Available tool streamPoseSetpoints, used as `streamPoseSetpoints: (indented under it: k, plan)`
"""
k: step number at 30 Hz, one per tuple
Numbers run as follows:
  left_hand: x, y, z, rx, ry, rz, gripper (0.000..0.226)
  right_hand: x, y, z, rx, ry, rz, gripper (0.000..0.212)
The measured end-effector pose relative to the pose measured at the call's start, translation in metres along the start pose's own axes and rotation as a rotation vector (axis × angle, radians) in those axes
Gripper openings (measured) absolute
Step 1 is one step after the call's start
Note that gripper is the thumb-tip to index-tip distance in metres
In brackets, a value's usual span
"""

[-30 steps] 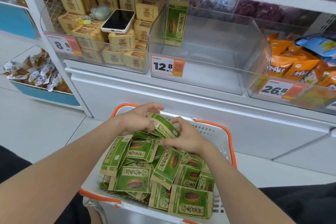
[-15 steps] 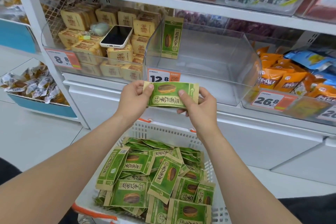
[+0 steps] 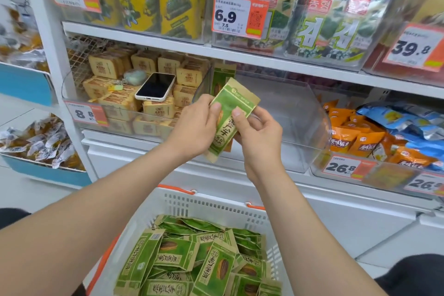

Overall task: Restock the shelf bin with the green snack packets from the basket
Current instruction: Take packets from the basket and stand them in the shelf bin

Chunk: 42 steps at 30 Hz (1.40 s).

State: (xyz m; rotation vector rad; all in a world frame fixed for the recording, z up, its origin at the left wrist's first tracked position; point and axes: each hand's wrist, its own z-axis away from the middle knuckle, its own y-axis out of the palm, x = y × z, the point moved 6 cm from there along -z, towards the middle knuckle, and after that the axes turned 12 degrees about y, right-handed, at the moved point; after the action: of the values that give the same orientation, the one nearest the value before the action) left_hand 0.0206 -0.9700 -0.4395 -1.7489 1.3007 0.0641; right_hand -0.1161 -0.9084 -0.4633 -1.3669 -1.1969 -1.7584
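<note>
**Now lifting one green packet [image 3: 230, 115] to the shelf bin [image 3: 288, 113]**

I am holding the green packet up in front of the shelf bin, high over the basket [image 3: 211, 204]. My left hand [image 3: 192, 127] is pinching its left edge and my right hand [image 3: 259, 137] is pinching its right edge. It is tilting a bit. I think I am getting it ready to go in.

Next it needs to go over the front wall and stand by the lone packet [image 3: 222, 79] at the left side inside.

The green packet is looking flat and papery. The shelf bin is clear hard plastic with a curved front. The basket is white with little holes, and a pile of packets [image 3: 187, 262] is waiting in it.
</note>
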Motion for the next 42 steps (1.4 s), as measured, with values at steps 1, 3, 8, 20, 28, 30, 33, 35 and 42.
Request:
streamPoseSetpoints:
  k: [1,3,8,20,28,30,33,35,42]
  plan:
    - [0.005,-0.001,-0.005,-0.011,-0.076,0.034,0.029,-0.002,0.003,-0.003,0.002,0.030,0.020,0.030]
    - [0.016,-0.003,-0.014,-0.035,-0.219,0.172,0.026,-0.004,0.010,-0.012,0.022,0.075,0.133,0.027]
    - [0.030,-0.015,-0.038,0.081,-0.113,-0.062,0.033,0.011,0.011,-0.045,-0.066,0.121,0.233,0.018]
    - [0.057,0.014,-0.053,0.324,-0.031,-0.448,0.031,0.034,0.010,-0.132,-0.227,-0.009,0.985,0.035]
    - [0.073,0.020,-0.066,0.243,-0.067,-0.381,0.021,-0.002,0.031,-0.178,-0.094,-0.081,1.182,0.046]
    - [0.074,0.021,-0.067,0.224,-0.058,-0.386,0.019,-0.005,0.039,-0.188,-0.087,-0.127,1.181,0.054]
    - [0.077,0.023,-0.068,0.208,-0.046,-0.390,0.017,-0.012,0.048,-0.198,-0.036,-0.122,1.227,0.067]
    - [0.080,0.024,-0.069,0.197,-0.034,-0.394,0.015,-0.016,0.048,-0.203,-0.013,-0.086,1.223,0.069]
    - [0.080,0.024,-0.069,0.197,-0.017,-0.409,0.016,-0.040,0.053,-0.208,0.222,-0.032,1.348,0.055]
